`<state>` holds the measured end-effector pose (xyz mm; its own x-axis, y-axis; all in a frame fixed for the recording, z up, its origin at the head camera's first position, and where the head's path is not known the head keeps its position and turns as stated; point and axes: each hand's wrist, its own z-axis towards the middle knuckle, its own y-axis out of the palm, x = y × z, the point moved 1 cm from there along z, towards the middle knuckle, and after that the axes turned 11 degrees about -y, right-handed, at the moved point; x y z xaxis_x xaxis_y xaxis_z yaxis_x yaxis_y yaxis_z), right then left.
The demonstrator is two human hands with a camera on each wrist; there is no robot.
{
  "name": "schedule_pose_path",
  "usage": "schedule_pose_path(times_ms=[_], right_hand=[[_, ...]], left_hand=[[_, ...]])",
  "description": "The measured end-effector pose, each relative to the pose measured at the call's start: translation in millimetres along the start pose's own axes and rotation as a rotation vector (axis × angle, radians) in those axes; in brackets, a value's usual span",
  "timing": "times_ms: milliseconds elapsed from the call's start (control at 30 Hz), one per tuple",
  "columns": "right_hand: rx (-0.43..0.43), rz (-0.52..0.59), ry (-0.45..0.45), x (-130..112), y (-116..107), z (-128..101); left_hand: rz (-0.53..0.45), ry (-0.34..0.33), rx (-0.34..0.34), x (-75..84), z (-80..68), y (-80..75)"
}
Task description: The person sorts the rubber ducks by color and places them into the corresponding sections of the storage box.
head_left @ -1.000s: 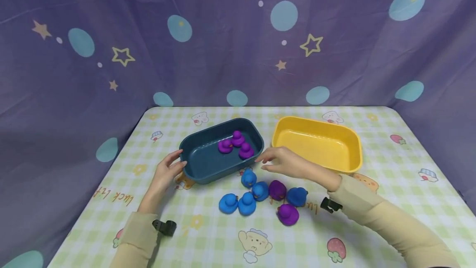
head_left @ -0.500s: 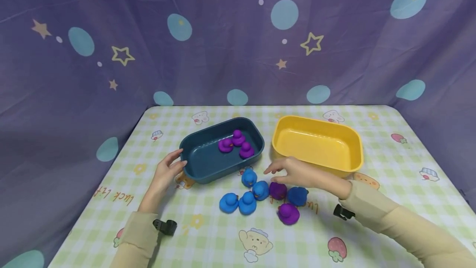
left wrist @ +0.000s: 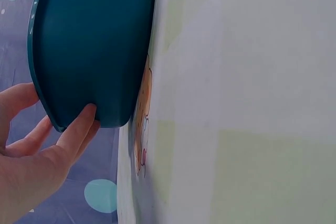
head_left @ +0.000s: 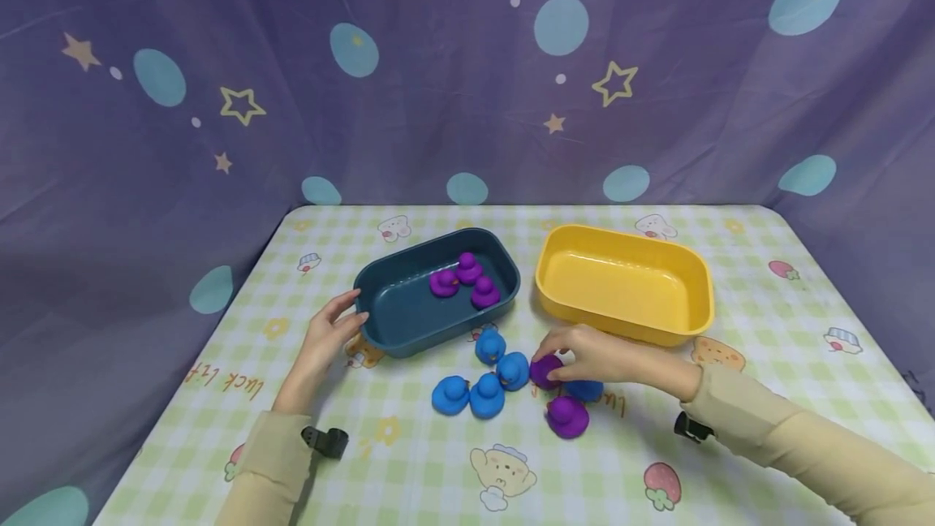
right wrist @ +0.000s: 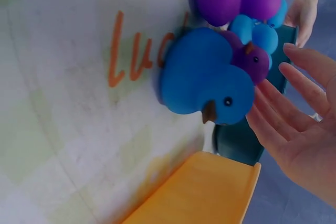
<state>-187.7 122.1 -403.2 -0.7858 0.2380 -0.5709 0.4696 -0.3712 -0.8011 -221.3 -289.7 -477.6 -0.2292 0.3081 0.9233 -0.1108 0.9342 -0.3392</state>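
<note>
My left hand (head_left: 326,339) rests its fairly straight fingers against the left end of the dark teal tub (head_left: 398,339), also filling much of the left wrist view. Three purple rubber ducks (head_left: 464,279) sit in it. My right hand (head_left: 595,354) reaches down around a purple duck (head_left: 545,373) on the table, thumb and fingers on either side. In the right wrist view, its fingers are extended beside that duck's head (right wrist: 253,64), with a gap at the thumb. A blue duck (head_left: 585,391) lies partly hidden under this hand. Another purple duck (head_left: 567,417) lies nearer the front.
Several blue ducks (head_left: 488,394) cluster left of the right hand, in front of the teal tub. A yellow tub (head_left: 628,323) with nothing in it stands behind the right hand. A checked cloth (head_left: 409,469) covers the table, and a purple curtain (head_left: 438,79) hangs behind.
My right hand has moved from beside the teal tub's right end, right and toward me, down to the purple duck. The left hand keeps its place on the teal tub.
</note>
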Motion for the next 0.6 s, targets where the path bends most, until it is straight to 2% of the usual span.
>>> schedule_pose_path(times_ms=[367, 600], right_hand=[[-0.025, -0.023, 0.008, 1.9, 5.9, -2.9], [-0.007, -0.052, 0.001, 4.5, 12.0, -4.7]], left_hand=[[-0.020, -0.009, -0.005, 0.4, 1.6, 0.4], [-0.039, 0.003, -0.018, 1.3, -3.4, -1.2]])
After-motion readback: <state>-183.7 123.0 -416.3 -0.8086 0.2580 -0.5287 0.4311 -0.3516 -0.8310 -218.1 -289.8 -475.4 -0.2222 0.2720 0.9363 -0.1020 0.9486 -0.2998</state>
